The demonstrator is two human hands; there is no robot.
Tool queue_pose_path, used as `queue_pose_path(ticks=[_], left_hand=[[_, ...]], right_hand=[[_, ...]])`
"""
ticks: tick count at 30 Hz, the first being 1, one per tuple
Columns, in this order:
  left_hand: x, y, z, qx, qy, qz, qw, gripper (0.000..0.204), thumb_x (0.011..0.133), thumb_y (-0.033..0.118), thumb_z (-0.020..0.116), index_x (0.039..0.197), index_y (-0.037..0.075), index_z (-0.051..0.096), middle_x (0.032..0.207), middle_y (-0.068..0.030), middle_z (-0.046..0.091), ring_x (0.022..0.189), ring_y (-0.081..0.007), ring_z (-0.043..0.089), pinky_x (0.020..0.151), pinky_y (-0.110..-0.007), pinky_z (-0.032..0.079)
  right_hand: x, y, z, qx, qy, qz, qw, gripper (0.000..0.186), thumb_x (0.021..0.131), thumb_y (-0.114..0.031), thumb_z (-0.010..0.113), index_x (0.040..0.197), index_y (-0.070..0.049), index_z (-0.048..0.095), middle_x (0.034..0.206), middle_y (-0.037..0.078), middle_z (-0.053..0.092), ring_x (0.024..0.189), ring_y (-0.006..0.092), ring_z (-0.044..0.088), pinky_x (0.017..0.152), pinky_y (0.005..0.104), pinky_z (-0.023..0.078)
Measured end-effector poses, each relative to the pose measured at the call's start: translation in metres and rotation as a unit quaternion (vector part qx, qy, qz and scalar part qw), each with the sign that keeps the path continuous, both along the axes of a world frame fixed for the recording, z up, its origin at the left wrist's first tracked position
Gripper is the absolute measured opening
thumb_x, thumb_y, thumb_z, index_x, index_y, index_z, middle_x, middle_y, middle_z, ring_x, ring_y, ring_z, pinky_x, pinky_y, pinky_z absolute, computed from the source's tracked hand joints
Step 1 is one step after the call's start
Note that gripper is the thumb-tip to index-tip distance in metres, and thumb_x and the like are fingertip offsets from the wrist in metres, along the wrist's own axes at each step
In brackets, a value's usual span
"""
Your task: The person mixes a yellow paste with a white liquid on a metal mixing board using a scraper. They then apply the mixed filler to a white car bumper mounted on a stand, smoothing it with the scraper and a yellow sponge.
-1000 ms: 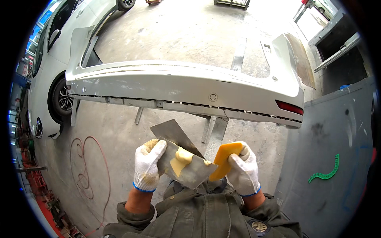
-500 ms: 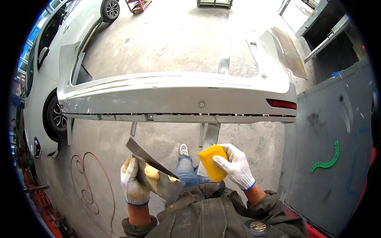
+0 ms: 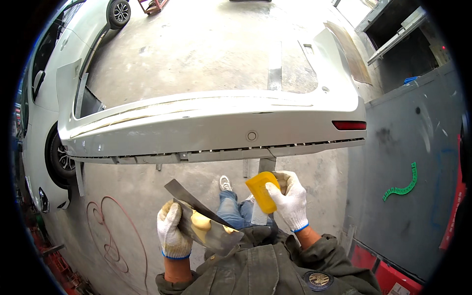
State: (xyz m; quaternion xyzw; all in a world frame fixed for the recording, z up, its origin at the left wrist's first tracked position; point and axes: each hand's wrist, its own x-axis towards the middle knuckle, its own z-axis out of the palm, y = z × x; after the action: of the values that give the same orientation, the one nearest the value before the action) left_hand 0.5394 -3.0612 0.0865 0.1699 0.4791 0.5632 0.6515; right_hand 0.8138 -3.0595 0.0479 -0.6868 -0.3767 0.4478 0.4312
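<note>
My left hand (image 3: pixel 174 230), in a white work glove, grips a dark grey bent sheet (image 3: pixel 221 240) by its left end. Dollops of pale yellow putty (image 3: pixel 201 221) lie on that sheet. In my right hand (image 3: pixel 289 199), gloved too, a yellow plastic spreader (image 3: pixel 262 191) is pinched between thumb and fingers, apart from the sheet. Beyond both hands a white car bumper (image 3: pixel 211 129) stretches across the view, with a red reflector (image 3: pixel 349 126) at its right end. Neither hand touches the bumper.
A white car (image 3: pixel 46 98) stands along the left. On the concrete floor (image 3: pixel 132 177) lies a looped red hose (image 3: pixel 112 235). To the right is a grey tabletop (image 3: pixel 388 147) bearing a curved green strip (image 3: pixel 404 188), with red drawers (image 3: pixel 393 275) below.
My view has shifted, so the bumper's left end sits lower. My left hand and the sheet have moved slightly right; my right hand has raised the spreader a little and turned it.
</note>
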Motion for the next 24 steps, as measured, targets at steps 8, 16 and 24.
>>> queue_pose_path(ticks=[8,16,24], left_hand=[[0.002,0.023,0.003,-0.022,0.015,-0.038,0.999,0.018,0.097,0.015,0.056,0.097,-0.002,0.060,0.089,-0.0109,0.068,0.076,-0.0180,0.067,0.071,-0.030,0.056],[0.022,0.036,0.008,-0.024,-0.023,-0.072,0.997,0.019,0.094,0.014,0.060,0.097,-0.004,0.064,0.087,-0.0109,0.069,0.076,-0.0178,0.066,0.071,-0.029,0.054],[0.057,0.037,0.042,-0.029,0.001,-0.231,0.972,0.028,0.092,0.018,0.063,0.098,-0.009,0.064,0.088,-0.0153,0.069,0.077,-0.0198,0.068,0.072,-0.031,0.055]], right_hand=[[-0.004,-0.003,0.000,0.001,-0.153,-0.019,0.988,0.054,0.076,-0.024,0.083,0.119,0.000,0.059,0.093,0.009,0.068,0.077,0.0154,0.066,0.071,0.0294,0.056],[0.005,-0.001,0.013,-0.040,-0.146,-0.005,0.989,0.064,0.076,-0.029,0.084,0.127,-0.001,0.056,0.102,0.010,0.065,0.079,0.0157,0.064,0.073,0.0299,0.056],[0.025,-0.005,0.064,0.102,0.223,-0.004,0.969,0.052,0.083,-0.019,0.076,0.128,0.001,0.057,0.124,0.011,0.063,0.105,0.0162,0.062,0.091,0.0299,0.052]])
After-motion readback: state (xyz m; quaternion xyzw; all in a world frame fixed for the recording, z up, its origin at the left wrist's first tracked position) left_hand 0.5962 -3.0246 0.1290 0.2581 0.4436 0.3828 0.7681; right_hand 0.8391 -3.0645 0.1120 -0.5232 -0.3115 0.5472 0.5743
